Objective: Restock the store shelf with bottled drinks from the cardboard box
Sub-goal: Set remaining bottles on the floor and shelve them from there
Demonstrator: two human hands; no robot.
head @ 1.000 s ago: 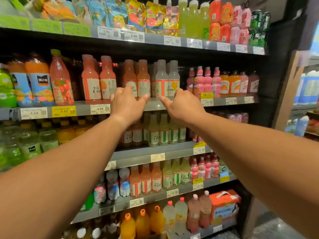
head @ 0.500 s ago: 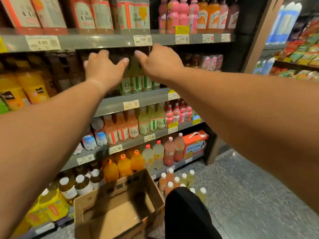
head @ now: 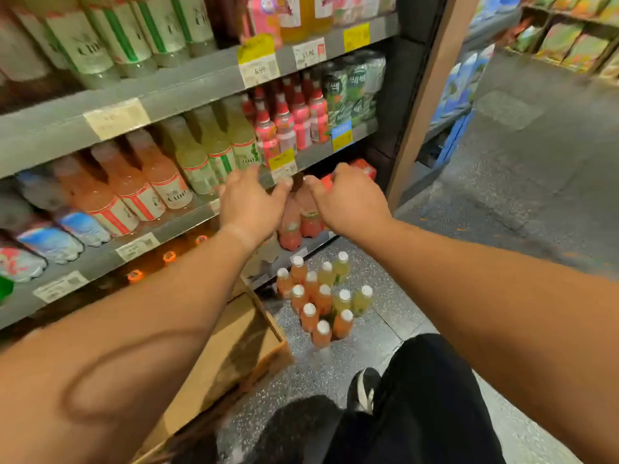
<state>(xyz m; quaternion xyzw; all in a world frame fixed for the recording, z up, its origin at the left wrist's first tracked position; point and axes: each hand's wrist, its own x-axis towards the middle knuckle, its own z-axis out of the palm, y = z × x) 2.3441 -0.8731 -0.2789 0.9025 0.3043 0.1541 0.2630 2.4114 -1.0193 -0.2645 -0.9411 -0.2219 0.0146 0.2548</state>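
Note:
My left hand [head: 251, 204] and my right hand [head: 348, 202] are stretched out side by side in the air before the lower shelves, fingers loosely curled, holding nothing. Below them a cluster of small white-capped orange, pink and yellow bottles [head: 321, 298] stands on the floor. The open cardboard box [head: 234, 346] sits on the floor left of that cluster, partly hidden by my left forearm; its visible inside looks empty. The grey store shelf [head: 174, 92] carries rows of orange and pale green bottles. Two large pink bottles [head: 296, 226] show on the bottom shelf between my hands.
Small red-capped pink bottles [head: 291, 125] and green pouches [head: 355, 85] fill the shelf's right end. A brown upright post [head: 425, 95] ends the unit. My dark trouser leg and shoe [head: 365, 390] stand on the speckled floor [head: 502, 195]. Another rack [head: 569, 38] lies across the aisle.
My view has tipped downward and both hands have dropped from the upper shelf edge to the lower shelves. They stay empty. The floor bottles and box now sit closer under my arms.

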